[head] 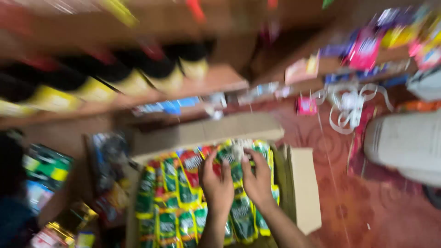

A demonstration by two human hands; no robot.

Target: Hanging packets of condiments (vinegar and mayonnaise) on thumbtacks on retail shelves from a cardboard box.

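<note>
Hands, left hand point(217, 186) beside right hand point(257, 180), fingers curled onto green sachets point(174, 202) inside the cardboard box point(303, 188)

Glossy plastic sachets point(193, 193) in matt cardboard box point(305, 188)

Open brown cardboard box point(305, 183), centre: packed with flat green-and-red plastic sachets point(177, 202) in rows. Wooden shelf point(220, 80), upper left: dark bottles with yellow labels point(133, 82). Small pink packet point(306, 105) on red patterned floor point(367, 211). Pink and yellow packages point(367, 50), blurred, upper right
</note>
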